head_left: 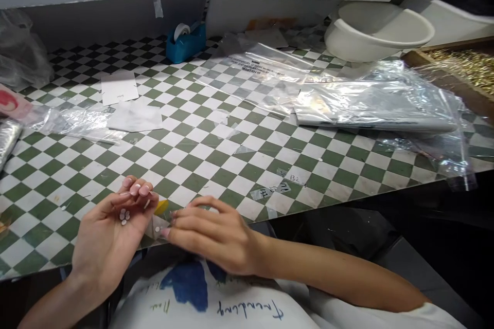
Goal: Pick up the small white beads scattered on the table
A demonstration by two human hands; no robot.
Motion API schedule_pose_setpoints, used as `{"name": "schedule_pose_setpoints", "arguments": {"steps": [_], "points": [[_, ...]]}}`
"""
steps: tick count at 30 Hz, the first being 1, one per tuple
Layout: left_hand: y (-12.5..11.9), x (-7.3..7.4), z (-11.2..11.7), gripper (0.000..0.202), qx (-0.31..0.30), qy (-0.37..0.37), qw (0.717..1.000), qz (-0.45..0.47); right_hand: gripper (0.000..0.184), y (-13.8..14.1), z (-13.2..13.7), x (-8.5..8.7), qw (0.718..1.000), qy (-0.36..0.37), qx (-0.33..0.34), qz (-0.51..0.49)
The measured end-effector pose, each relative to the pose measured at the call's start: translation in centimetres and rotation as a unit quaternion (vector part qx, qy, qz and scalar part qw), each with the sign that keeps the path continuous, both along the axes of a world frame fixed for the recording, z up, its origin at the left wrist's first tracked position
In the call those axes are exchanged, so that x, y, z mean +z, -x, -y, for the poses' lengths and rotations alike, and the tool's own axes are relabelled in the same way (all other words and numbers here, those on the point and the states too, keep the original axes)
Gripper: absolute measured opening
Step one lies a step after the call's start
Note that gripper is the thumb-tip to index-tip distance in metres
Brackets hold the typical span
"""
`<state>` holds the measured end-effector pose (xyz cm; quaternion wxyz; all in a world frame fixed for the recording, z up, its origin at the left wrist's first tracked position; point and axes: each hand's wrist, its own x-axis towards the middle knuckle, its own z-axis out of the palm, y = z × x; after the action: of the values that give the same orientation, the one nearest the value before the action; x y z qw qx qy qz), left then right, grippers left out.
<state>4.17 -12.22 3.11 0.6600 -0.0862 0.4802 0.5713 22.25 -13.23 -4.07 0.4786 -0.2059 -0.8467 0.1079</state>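
My left hand (110,236) is turned palm up and cupped near the table's front edge, fingers curled over. Several small white discs (124,216) rest in its palm. Between my two hands is a small clear plastic bag (150,234) with one white disc (157,229) showing in or on it. My right hand (216,234) has its fingers bent and together, the tips at the bag's right side, seemingly pinching it. A small yellow piece (161,207) shows beside my left fingertips; what it belongs to is unclear.
On the checkered table (200,144) lie white cards (119,88) and clear plastic bags (266,74). A blue tape dispenser (186,43) stands at the back. At the right are a filled plastic bag (366,100), a white tub (378,33) and a box of gold strands (463,64).
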Motion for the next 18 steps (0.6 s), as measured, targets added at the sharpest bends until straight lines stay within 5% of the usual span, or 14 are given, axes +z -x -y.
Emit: {"name": "schedule_pose_setpoints", "arguments": {"steps": [8, 14, 18], "points": [[0.9, 0.0, 0.2, 0.028, 0.015, -0.036, 0.999, -0.010, 0.016, -1.1, -0.1, 0.3, 0.996, 0.080, -0.036, -0.008], [1.4, -0.3, 0.3, 0.027, 0.028, -0.053, 0.998, -0.015, 0.026, 0.6, 0.5, -0.4, 0.994, -0.019, -0.003, 0.111], [1.7, -0.4, 0.4, 0.027, 0.031, -0.051, 0.998, -0.005, 0.024, 0.5, 0.6, -0.8, 0.993, -0.046, 0.009, 0.107]]}}
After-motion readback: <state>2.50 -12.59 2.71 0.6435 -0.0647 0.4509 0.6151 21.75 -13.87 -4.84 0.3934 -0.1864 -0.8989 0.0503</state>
